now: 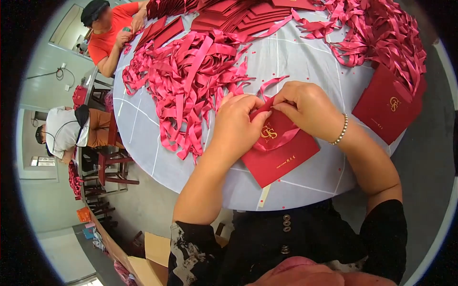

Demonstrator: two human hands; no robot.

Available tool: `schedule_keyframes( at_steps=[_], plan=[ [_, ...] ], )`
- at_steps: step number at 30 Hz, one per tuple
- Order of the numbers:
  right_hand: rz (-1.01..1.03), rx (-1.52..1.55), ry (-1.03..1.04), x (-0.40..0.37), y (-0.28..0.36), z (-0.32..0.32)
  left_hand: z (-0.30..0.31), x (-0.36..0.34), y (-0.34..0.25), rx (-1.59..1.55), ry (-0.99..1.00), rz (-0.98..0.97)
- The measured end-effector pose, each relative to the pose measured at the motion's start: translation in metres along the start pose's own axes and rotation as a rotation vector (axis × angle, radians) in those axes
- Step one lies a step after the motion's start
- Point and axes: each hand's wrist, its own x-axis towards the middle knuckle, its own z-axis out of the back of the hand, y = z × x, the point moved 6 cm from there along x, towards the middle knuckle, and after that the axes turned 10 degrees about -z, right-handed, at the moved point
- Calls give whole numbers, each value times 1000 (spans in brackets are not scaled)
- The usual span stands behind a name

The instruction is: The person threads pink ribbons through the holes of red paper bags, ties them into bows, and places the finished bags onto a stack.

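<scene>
Pale cloth [296, 57] covers the round desk [164, 178] beneath the left grip [238, 119] and right grip [307, 107], both pinched narrow at the top edge of a red bag [298, 157], with a pink ribbon [285, 139] across its front. Loose ribbons [186, 76] heap beyond the left grip, and more bags [381, 107] lie right of the right grip. Far left of both grips are a person in orange [112, 35] and wooden stools [114, 167]; nearer stands an open box [157, 250], its contents unclear.

A round table [164, 157] under a pale cloth carries red bags [229, 18] and heaped pink ribbons [183, 78] (tiny red dots too)
</scene>
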Motion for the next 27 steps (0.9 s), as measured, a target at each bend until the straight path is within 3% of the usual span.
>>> schedule_keyframes(
  at_steps=[8, 11, 14, 16, 20, 24, 27],
  plan=[
    [25, -275, -116, -9, 20, -15, 0, 0, -8, 23, -47, -28],
    [127, -352, -200, -12, 26, -19, 2, -1, -6, -25, -50, 9],
    [63, -195, -137, -6, 19, -9, 7, -4, -2, -46, -40, 27],
    [-117, 48, 81, -5, 17, -1, 9, -4, -1, -24, -44, 11],
    [102, -164, 5, -7, 16, -1, 8, -2, -11, 1, 26, -54],
    [239, -189, -70, 0, 24, 12, 8, -2, -16, 8, 28, -173],
    [-123, 226, 168, 9, 15, 31, 11, -1, -38, 62, 39, -323]
  ],
)
